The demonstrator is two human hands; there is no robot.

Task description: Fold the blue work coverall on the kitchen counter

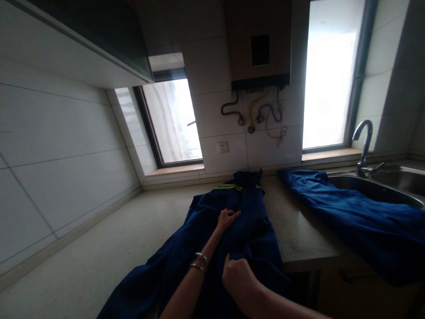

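the dark blue cloth garment with yellow-green stripes (pixel 232 221) looks matt and soft, creased in folds. the pale speckled stone desk (pixel 133 239) is smooth with a dull sheen. the second blue cloth garment (pixel 348 212) is matt too. the curved metal tap (pixel 363 141) and steel sink (pixel 398 181) shine. the white wall tiles (pixel 66 146) are glossy.

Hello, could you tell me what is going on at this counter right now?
A person is working on a dark blue garment with yellow-green stripes, spread along the counter. The left hand, with bracelets on its wrist, lies flat on the cloth farther out, while the right hand pinches a fold nearer the body. A second blue garment lies to the right, draped over the edge of the sink beneath the tap.
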